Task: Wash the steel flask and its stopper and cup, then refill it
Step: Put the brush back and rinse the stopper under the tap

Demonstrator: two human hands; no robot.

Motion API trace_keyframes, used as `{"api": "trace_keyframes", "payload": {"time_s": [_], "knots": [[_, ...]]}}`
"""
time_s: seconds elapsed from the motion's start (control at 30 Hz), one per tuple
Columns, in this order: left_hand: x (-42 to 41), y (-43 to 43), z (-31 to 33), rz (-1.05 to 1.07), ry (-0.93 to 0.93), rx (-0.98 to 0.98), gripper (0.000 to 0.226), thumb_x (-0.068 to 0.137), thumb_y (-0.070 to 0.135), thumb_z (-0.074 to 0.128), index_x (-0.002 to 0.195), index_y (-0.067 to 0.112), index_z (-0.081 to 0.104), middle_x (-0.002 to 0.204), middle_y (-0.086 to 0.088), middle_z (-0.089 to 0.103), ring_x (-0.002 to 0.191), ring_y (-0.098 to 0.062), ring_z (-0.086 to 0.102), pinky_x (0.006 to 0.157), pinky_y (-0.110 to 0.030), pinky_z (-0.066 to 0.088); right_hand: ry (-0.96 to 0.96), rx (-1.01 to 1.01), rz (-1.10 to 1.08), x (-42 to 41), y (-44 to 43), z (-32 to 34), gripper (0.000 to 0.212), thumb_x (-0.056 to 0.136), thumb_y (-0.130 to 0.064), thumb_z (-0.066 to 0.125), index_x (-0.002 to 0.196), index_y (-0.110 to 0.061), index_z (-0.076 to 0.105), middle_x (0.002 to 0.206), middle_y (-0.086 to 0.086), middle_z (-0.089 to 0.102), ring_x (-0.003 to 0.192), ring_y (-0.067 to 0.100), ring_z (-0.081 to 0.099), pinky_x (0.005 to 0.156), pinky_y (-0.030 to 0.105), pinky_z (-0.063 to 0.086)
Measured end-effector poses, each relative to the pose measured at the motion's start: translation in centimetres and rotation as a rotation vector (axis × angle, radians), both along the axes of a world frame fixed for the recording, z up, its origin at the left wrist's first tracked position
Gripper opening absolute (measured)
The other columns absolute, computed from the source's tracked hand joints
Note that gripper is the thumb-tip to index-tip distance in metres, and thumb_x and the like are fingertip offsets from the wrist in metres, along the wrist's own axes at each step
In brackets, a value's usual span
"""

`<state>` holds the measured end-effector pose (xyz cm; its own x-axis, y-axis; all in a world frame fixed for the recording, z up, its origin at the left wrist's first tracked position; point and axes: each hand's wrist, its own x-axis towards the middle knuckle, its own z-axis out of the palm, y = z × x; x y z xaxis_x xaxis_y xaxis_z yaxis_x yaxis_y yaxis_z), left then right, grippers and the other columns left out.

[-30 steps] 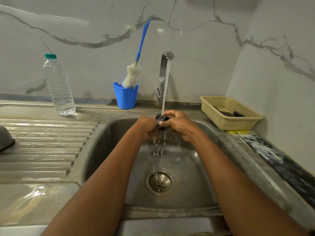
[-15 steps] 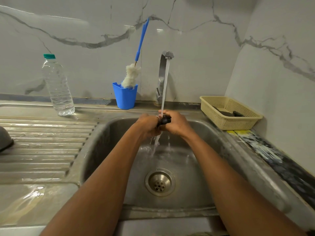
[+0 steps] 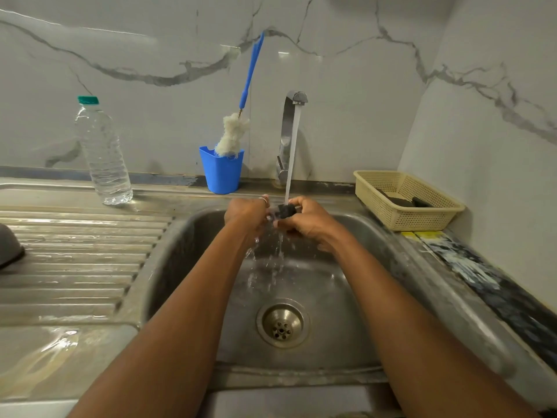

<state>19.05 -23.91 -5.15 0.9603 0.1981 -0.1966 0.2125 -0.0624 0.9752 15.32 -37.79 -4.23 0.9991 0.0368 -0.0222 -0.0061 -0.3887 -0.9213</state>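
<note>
A small black stopper (image 3: pixel 285 210) sits between both my hands under the running tap (image 3: pixel 294 99), above the steel sink (image 3: pixel 422 267). My right hand (image 3: pixel 310 224) grips it from the right with curled fingers and thumb. My left hand (image 3: pixel 245 217), with a ring on one finger, touches its left side with curled fingers. Water falls onto the stopper and splashes down toward the drain (image 3: pixel 282 324). The flask body is out of view. A dark rounded object (image 3: pixel 9 247) shows at the left edge on the drainboard; I cannot tell what it is.
A clear water bottle with a green cap (image 3: pixel 102 152) stands on the back left of the counter. A blue cup (image 3: pixel 221 171) holds a bottle brush (image 3: pixel 233 137). A cream basket (image 3: pixel 405 200) with dark items sits right of the sink. The ribbed drainboard (image 3: pixel 75 257) lies left.
The stopper has been turned between my hands under the stream, and both hands have stayed close together below the tap. Water keeps running.
</note>
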Motion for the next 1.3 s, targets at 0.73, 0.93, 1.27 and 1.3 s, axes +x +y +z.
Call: {"api": "trace_keyframes", "payload": {"time_s": [0.73, 0.93, 1.27, 1.3], "knots": [[2.7, -2.1, 6.4, -0.272, -0.194, 0.117, 0.079, 0.104, 0.066, 0.012, 0.157, 0.013, 0.036, 0.165, -0.010, 0.031, 0.153, -0.031, 0.026, 0.124, -0.047, 0.020, -0.062, -0.031, -0.104, 1.6, 0.8, -1.1, 0.038, 0.071, -0.012, 0.089, 0.100, -0.025, 0.068, 0.102, -0.002, 0.074, 0.098, 0.019, 0.070, 0.094, 0.040, 0.056], [3.2, -3.1, 6.7, -0.312, -0.228, 0.174, 0.077, 0.106, 0.061, 0.011, 0.158, 0.010, 0.035, 0.161, -0.014, 0.037, 0.150, -0.031, 0.031, 0.122, -0.045, 0.023, -0.076, -0.051, -0.102, 1.4, 0.8, -0.9, 0.038, 0.075, -0.008, 0.086, 0.097, -0.030, 0.064, 0.106, -0.002, 0.073, 0.096, 0.017, 0.069, 0.080, 0.030, 0.055], [0.9, -2.0, 6.7, -0.494, -0.345, 0.377, 0.049, 0.112, 0.038, 0.027, 0.155, 0.016, 0.030, 0.149, 0.000, 0.041, 0.130, -0.016, 0.041, 0.107, -0.037, 0.036, -0.102, -0.085, -0.125, 0.5, 0.7, -0.6, 0.064, 0.071, -0.004, 0.087, 0.127, -0.019, 0.061, 0.125, 0.001, 0.065, 0.115, 0.023, 0.060, 0.101, 0.042, 0.052], [0.3, -1.6, 6.3, -0.488, -0.349, 0.400, 0.047, 0.112, 0.033, 0.032, 0.154, 0.015, 0.031, 0.142, 0.003, 0.040, 0.130, -0.016, 0.040, 0.109, -0.039, 0.037, -0.109, -0.106, -0.131, 0.4, 0.7, -0.5, 0.066, 0.070, -0.005, 0.088, 0.128, -0.020, 0.061, 0.126, 0.002, 0.065, 0.116, 0.023, 0.060, 0.101, 0.041, 0.052]]}}
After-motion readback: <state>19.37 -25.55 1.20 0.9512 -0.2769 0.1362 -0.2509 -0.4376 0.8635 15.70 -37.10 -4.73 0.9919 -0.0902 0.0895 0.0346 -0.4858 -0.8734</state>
